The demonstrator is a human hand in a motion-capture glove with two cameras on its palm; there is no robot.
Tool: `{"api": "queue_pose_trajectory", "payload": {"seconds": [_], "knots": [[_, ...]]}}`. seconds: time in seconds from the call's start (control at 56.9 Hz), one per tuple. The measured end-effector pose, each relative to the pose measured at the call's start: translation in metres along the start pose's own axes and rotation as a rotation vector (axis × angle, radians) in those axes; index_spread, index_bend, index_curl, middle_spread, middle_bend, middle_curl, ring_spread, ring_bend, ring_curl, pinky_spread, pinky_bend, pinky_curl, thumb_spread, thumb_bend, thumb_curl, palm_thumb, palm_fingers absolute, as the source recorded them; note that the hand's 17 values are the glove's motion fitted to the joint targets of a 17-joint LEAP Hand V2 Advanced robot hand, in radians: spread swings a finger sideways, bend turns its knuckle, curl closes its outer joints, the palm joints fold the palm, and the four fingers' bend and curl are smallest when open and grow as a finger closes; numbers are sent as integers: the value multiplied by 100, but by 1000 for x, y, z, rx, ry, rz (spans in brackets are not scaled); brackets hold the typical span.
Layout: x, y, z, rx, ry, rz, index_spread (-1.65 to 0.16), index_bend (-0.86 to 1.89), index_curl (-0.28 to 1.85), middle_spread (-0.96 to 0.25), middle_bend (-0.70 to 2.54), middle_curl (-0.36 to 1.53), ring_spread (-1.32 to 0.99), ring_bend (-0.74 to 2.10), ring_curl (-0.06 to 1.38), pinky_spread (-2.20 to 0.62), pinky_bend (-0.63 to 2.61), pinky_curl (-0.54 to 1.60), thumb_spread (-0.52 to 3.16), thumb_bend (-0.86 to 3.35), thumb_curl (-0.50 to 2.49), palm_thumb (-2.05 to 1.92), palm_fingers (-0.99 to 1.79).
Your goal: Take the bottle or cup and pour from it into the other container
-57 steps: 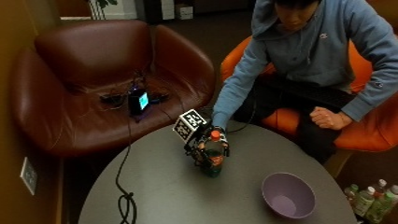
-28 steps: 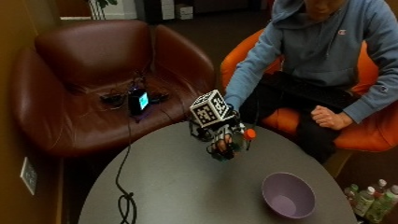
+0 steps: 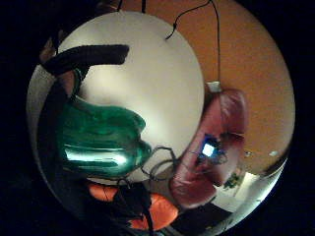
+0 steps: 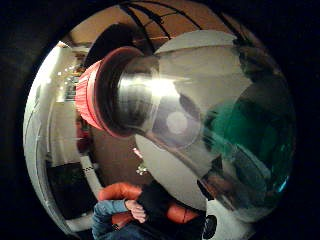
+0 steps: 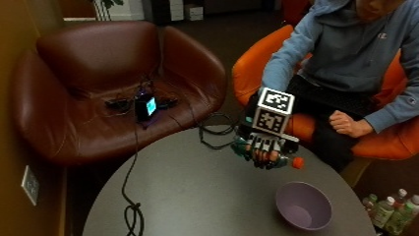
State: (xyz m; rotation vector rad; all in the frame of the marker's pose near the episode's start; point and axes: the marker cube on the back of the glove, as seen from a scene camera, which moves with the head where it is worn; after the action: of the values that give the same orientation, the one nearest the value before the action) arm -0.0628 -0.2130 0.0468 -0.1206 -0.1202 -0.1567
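Fingers [image 5: 264, 155] grip bottle [image 5: 283, 161] tilted, seemingly short of bowl [image 5: 303, 205].

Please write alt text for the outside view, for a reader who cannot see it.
A seated person's gloved right hand holds a green bottle tilted sideways above a round grey table, its orange cap pointing toward a purple bowl standing on the table.

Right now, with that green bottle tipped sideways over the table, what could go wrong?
The bottle in the right hand is short of the purple bowl, so anything poured now might land on the table. Its red cap looks still on, so nothing may come out at all.
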Motion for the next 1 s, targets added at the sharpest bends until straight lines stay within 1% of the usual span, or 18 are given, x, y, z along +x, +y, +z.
{"api": "queue_pose_trajectory", "payload": {"seconds": [0.105, 0.228, 0.369, 0.51, 0.598, 0.721, 1.002], "knots": [[-17, -10, -8, -9, 201, 8, -23, 10, 25, -12, 27, 49, -22, 40, 41, -18, 40, 38, 30, -4, 71, 102, 107], [-37, -11, -11, -77, 430, 34, -23, 9, 24, -12, 27, 49, -22, 40, 42, -19, 42, 38, 31, -4, 71, 101, 108], [-60, -17, -18, -110, 657, 43, -23, 9, 24, -12, 26, 49, -22, 40, 42, -19, 43, 38, 31, -4, 72, 101, 108], [-87, -15, -17, -151, 1004, 31, -23, 10, 24, -12, 26, 49, -22, 39, 42, -19, 43, 38, 32, -4, 72, 100, 108], [-99, -16, -13, -165, 1166, 21, -24, 10, 24, -13, 25, 49, -23, 39, 42, -20, 43, 38, 34, -4, 72, 98, 107], [-110, -15, -5, -173, 1247, 24, -25, 10, 24, -13, 24, 49, -25, 39, 41, -20, 43, 38, 36, -4, 72, 96, 108], [-110, -10, -13, -200, 1242, 59, -26, 9, 24, -14, 23, 48, -27, 38, 40, -21, 44, 38, 40, -4, 72, 94, 108]]}}
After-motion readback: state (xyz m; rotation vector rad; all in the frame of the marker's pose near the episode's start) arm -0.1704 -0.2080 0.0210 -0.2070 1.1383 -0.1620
